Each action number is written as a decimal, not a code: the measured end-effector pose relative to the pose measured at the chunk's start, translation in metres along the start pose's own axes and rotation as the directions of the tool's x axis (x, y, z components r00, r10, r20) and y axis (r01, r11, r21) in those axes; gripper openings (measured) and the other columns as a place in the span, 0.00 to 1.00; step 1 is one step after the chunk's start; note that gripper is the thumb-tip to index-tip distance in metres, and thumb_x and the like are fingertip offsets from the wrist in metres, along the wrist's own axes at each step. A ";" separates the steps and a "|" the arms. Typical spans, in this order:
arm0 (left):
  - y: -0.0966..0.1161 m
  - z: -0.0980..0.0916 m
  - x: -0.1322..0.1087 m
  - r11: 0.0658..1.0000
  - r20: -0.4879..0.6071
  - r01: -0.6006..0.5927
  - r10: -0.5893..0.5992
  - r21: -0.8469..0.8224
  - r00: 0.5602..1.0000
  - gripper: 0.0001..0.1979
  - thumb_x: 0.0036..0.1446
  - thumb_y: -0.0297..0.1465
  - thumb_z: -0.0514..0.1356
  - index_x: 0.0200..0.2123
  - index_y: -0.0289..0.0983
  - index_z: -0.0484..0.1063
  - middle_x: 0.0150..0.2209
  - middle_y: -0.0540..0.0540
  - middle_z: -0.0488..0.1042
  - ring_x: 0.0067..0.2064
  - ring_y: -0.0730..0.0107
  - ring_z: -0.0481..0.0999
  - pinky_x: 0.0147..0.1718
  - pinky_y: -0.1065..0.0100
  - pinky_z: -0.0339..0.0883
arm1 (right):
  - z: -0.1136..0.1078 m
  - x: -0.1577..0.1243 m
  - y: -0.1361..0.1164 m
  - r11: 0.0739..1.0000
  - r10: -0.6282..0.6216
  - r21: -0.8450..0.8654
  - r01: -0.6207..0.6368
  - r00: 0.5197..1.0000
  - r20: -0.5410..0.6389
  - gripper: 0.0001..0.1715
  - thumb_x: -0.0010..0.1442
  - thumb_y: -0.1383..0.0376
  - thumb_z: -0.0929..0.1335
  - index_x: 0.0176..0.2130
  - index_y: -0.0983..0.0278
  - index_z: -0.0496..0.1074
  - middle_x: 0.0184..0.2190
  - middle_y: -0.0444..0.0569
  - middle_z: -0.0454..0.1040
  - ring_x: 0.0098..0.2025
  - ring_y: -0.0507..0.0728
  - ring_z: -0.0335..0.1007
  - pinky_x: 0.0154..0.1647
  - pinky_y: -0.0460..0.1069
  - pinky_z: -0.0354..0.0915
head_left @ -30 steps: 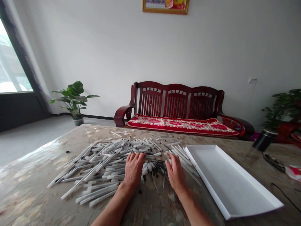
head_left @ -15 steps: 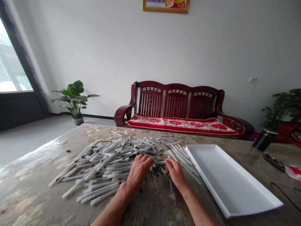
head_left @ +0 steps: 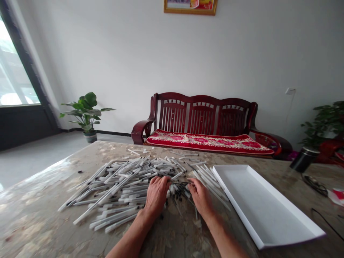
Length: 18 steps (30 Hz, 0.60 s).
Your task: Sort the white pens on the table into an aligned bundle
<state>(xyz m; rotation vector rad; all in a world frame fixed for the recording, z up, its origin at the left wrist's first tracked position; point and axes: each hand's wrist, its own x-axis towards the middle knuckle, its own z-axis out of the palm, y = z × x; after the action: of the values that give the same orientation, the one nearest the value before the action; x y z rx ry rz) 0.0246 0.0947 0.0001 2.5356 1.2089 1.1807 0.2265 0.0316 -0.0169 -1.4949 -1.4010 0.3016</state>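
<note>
A thin, dark pen [head_left: 180, 183] spans the gap between my two hands, held level above the table. My left hand [head_left: 158, 190] grips its left end with curled fingers. At the other end, the thumb and fingers of my right hand [head_left: 198, 193] pinch it. A large loose heap of whitish translucent pens [head_left: 118, 186], several with dark ends, spreads left of and behind my left hand. Below and between the hands lie small dark pieces [head_left: 176, 195], too blurred to name. Beyond my right hand, more whitish pens [head_left: 206, 177] lie roughly side by side.
A shallow white tray [head_left: 268, 204] lies right of my right hand, beside the whitish pens. Farther right are a black cylinder [head_left: 305, 159] and a dark cable [head_left: 314, 186]. A red wooden bench [head_left: 204, 114] stands behind the patterned table [head_left: 182, 236].
My hands have moved slightly apart, the left one shifting left. A greyish-white length showed between them earlier; a thin dark one shows now. The tray and heap stay put.
</note>
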 end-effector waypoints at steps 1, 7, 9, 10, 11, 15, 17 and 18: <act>0.001 0.001 0.000 0.997 -0.031 0.045 -0.046 -0.058 0.998 0.10 0.66 0.33 0.51 0.36 0.40 0.71 0.30 0.47 0.78 0.36 0.61 0.76 0.43 0.60 0.64 | 0.000 0.000 -0.001 0.999 -0.014 -0.032 0.013 1.000 -0.018 0.18 0.63 0.56 0.64 0.46 0.61 0.76 0.43 0.52 0.79 0.45 0.61 0.75 0.48 0.53 0.68; 0.014 0.005 -0.002 0.678 0.008 0.273 -0.367 -0.683 0.930 0.09 0.64 0.39 0.52 0.37 0.41 0.67 0.36 0.46 0.80 0.39 0.63 0.78 0.42 0.62 0.69 | -0.001 -0.003 -0.010 1.000 -0.023 0.009 0.023 0.999 -0.025 0.17 0.64 0.57 0.63 0.39 0.62 0.77 0.36 0.50 0.80 0.39 0.58 0.75 0.42 0.49 0.68; 0.022 0.006 -0.002 0.472 0.073 0.272 -0.397 -0.839 0.915 0.11 0.62 0.42 0.55 0.38 0.40 0.67 0.38 0.44 0.80 0.39 0.63 0.79 0.41 0.63 0.71 | 0.000 -0.006 -0.018 1.000 -0.014 0.027 0.013 0.999 0.030 0.18 0.66 0.55 0.62 0.38 0.62 0.77 0.33 0.48 0.79 0.36 0.57 0.74 0.38 0.48 0.66; 0.026 0.005 -0.002 0.374 0.115 0.281 -0.410 -0.884 0.905 0.13 0.60 0.43 0.58 0.38 0.39 0.67 0.39 0.44 0.80 0.40 0.63 0.79 0.40 0.63 0.72 | 0.000 -0.007 -0.023 1.000 -0.008 0.029 0.006 0.998 0.070 0.20 0.67 0.54 0.61 0.37 0.61 0.77 0.31 0.47 0.79 0.34 0.57 0.74 0.36 0.47 0.65; 0.030 0.005 -0.003 0.281 0.165 0.300 -0.419 -0.912 0.893 0.15 0.58 0.44 0.60 0.38 0.39 0.67 0.41 0.43 0.80 0.40 0.63 0.79 0.40 0.64 0.72 | 0.000 -0.008 -0.027 1.000 -0.003 0.028 0.000 0.994 0.110 0.21 0.67 0.53 0.61 0.35 0.61 0.76 0.29 0.46 0.78 0.33 0.56 0.73 0.34 0.47 0.64; 0.042 0.003 -0.004 0.024 0.318 0.368 -0.453 -0.929 0.833 0.20 0.48 0.44 0.69 0.36 0.39 0.68 0.41 0.45 0.80 0.40 0.65 0.79 0.40 0.65 0.74 | -0.001 -0.012 -0.039 0.996 0.020 0.086 -0.039 0.977 0.210 0.27 0.68 0.49 0.59 0.26 0.61 0.71 0.21 0.44 0.72 0.26 0.55 0.68 0.27 0.46 0.59; 0.043 0.004 -0.004 -0.023 0.356 0.390 -0.462 -0.921 0.813 0.21 0.44 0.44 0.71 0.35 0.39 0.69 0.39 0.46 0.80 0.39 0.65 0.80 0.40 0.65 0.74 | -0.001 -0.012 -0.040 0.979 0.062 0.176 -0.103 0.974 0.219 0.28 0.67 0.46 0.59 0.26 0.61 0.70 0.21 0.44 0.72 0.25 0.55 0.67 0.25 0.46 0.59; 0.043 0.004 -0.003 -0.035 0.368 0.399 -0.466 -0.916 0.805 0.21 0.42 0.43 0.72 0.34 0.39 0.69 0.39 0.46 0.80 0.39 0.65 0.80 0.40 0.65 0.74 | -0.001 -0.012 -0.039 0.965 0.091 0.220 -0.141 0.971 0.223 0.29 0.66 0.45 0.59 0.26 0.61 0.70 0.21 0.45 0.71 0.24 0.54 0.67 0.24 0.46 0.59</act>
<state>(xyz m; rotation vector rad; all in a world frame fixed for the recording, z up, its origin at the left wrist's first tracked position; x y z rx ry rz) 0.0529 0.0638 0.0119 0.9266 0.6376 1.1939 0.2004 0.0130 0.0086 -1.3807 -1.3895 0.6939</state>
